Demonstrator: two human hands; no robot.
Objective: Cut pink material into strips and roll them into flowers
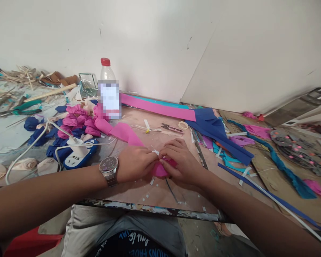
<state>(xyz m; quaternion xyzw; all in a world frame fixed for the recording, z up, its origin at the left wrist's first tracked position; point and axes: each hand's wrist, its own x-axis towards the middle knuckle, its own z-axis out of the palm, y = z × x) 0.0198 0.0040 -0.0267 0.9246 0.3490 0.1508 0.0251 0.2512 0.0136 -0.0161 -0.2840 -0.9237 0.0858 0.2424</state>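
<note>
Near the front edge of the table, my left hand [139, 161] and my right hand [182, 161] meet around a bunched piece of pink crepe paper [160, 170]. Fingers of both hands are closed on it, and the pinched part is mostly hidden. From behind my left hand a long pink strip [125, 132] runs back toward the left. A watch [108, 166] is on my left wrist. Beyond my hands lie small thread snips [172, 128] and a roll of tape [183, 125].
Left of my arm are a power strip [74, 160] with a white cable and several pink and blue paper flowers [76, 119]. A bottle [107, 72] stands by the wall behind a phone [109, 98]. Blue strips [216, 132] lie to the right, and pliers [26, 107] far left.
</note>
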